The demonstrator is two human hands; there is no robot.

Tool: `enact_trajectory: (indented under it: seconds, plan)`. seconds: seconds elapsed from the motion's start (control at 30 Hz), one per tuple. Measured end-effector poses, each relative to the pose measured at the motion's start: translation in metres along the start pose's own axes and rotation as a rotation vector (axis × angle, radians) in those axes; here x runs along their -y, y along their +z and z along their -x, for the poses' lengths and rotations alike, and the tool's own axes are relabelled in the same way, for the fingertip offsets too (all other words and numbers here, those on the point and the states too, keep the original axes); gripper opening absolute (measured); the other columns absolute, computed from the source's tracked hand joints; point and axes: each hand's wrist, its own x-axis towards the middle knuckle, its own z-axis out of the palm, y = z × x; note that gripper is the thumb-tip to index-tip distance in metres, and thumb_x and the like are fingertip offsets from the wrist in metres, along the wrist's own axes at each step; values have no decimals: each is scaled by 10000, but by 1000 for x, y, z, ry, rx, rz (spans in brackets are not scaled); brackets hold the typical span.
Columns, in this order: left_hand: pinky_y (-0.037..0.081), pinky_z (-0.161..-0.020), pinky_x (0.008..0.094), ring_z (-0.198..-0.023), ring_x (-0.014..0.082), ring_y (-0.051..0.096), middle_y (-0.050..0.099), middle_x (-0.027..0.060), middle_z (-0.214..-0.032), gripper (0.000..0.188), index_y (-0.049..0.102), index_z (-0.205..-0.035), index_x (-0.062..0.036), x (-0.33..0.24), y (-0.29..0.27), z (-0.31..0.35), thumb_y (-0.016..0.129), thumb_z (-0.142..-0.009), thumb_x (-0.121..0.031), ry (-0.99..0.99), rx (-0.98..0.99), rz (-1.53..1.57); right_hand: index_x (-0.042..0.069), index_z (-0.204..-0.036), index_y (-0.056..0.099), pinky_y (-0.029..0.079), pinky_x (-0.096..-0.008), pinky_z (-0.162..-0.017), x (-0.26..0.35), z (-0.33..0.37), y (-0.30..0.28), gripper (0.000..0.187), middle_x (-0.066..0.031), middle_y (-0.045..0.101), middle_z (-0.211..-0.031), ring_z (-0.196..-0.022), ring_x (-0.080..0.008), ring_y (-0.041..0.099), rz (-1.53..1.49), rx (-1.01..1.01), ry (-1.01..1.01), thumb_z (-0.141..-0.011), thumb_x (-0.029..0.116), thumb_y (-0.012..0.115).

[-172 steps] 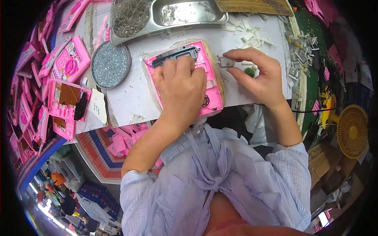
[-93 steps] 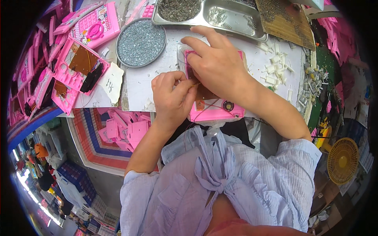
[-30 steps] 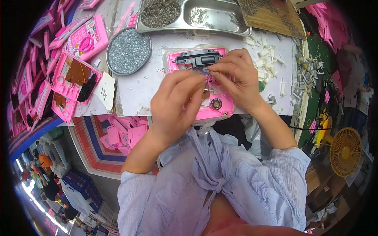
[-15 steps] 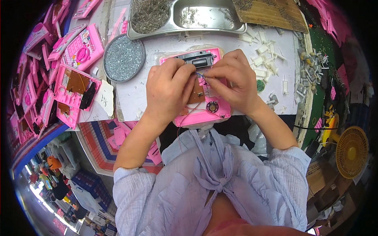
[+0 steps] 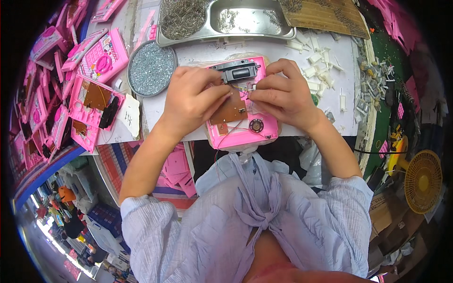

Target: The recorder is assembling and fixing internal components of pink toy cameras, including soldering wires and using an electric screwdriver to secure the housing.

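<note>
A pink plastic toy casing (image 5: 226,140) lies open in front of me, with a brown circuit board (image 5: 230,112), a black battery holder (image 5: 239,71), a small round speaker (image 5: 256,125) and thin wires inside. My left hand (image 5: 191,99) is over its left side, thumb and fingers pinched together above the board; what they hold, if anything, is hidden. My right hand (image 5: 289,94) is over the right side, its fingers closed by a small white piece (image 5: 254,87) beside the battery holder. That piece seems to be in its fingertips.
A round dish of small metal screws (image 5: 152,69) stands at left, a steel tray (image 5: 188,38) with springs behind. White plastic parts (image 5: 323,70) lie at right. Pink casings (image 5: 101,61) are piled at far left, with an opened one (image 5: 89,113) nearer. A yellow fan (image 5: 422,181) stands at far right.
My left hand has moved left and slightly down, away from my right hand, uncovering more of the board. The right hand stays near the same spot, and the white piece now shows there.
</note>
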Motion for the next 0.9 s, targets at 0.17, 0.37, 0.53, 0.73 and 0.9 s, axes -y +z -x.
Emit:
enact_trajectory:
  seconds: [0.17, 0.37, 0.53, 0.73, 0.9]
  plan:
    - [432, -758, 370, -829, 226, 612, 687, 51, -1010, 166, 742, -873, -102, -5, -13, 23, 788, -715, -84, -91, 136, 227, 124, -914, 763, 490, -380, -812, -2, 4, 2, 222, -11, 688, -892, -899, -260, 596, -118, -75, 192, -706, 82, 827]
    - [513, -653, 337, -714, 225, 642, 699, 78, -991, 189, 712, -1006, -33, -53, -16, -12, 728, -821, 3, -397, -146, 466, 85, -905, 763, 496, -372, -769, 2, -4, 4, 166, -46, 678, -838, -869, -269, 583, -203, -134, 288, -751, 91, 824]
    - [571, -619, 317, -719, 186, 717, 736, 134, -992, 249, 696, -1118, 7, -54, 18, -31, 709, -869, 14, -533, -55, 452, 77, -880, 755, 494, -376, -762, 2, -7, 4, 138, -51, 676, -835, -854, -273, 579, -197, -177, 283, -758, 89, 819]
    - [564, -661, 252, -747, 94, 694, 735, 59, -896, 235, 696, -1165, 32, -54, 18, -32, 692, -932, 4, -814, 41, 690, 78, -878, 754, 490, -372, -757, 1, -3, 4, 141, -53, 673, -830, -842, -279, 573, -191, -195, 263, -757, 99, 824]
    - [579, -579, 270, -665, 143, 725, 724, 109, -897, 187, 706, -1092, 35, -47, 14, -32, 677, -908, 10, -702, 99, 641, 104, -916, 746, 494, -393, -778, 2, 0, 1, 209, -22, 679, -891, -892, -276, 591, -159, -169, 142, -725, 112, 831]
